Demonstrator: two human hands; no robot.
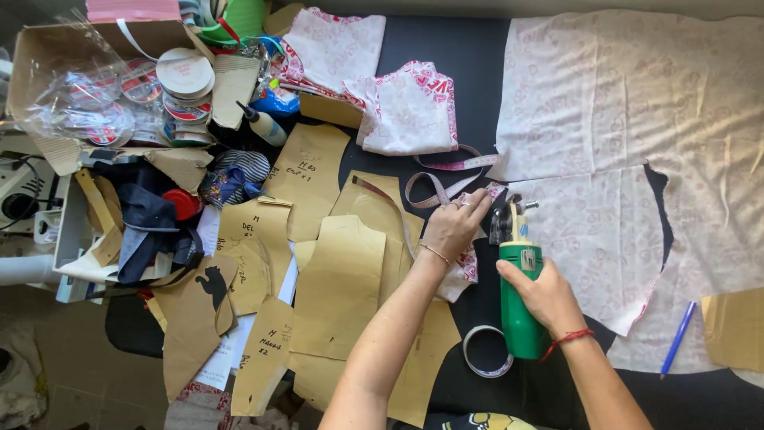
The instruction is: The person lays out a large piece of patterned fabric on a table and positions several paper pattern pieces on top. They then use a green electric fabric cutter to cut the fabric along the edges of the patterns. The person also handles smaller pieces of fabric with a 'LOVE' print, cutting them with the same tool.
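Here, at the frame's lower centre, the right hand [547, 295] wraps its fingers round one green electric fabric cutter [519, 299], upright with a metal head, on the black table [469, 56]. The left hand [454, 227] presses flat, fingers together, on patterned white fabric [605, 231]. One blue pen [677, 338] lies at lower right.

Both hands reach forward: left [455, 227] pressed flat, right [543, 293] clenched.

Black worktable [469, 56] w/ brown paper patterns [338, 279], cardboard box [48, 48] of tape rolls top left. Grey floor [72, 374] bottom left. Bright daylight on pale cloth [637, 87].
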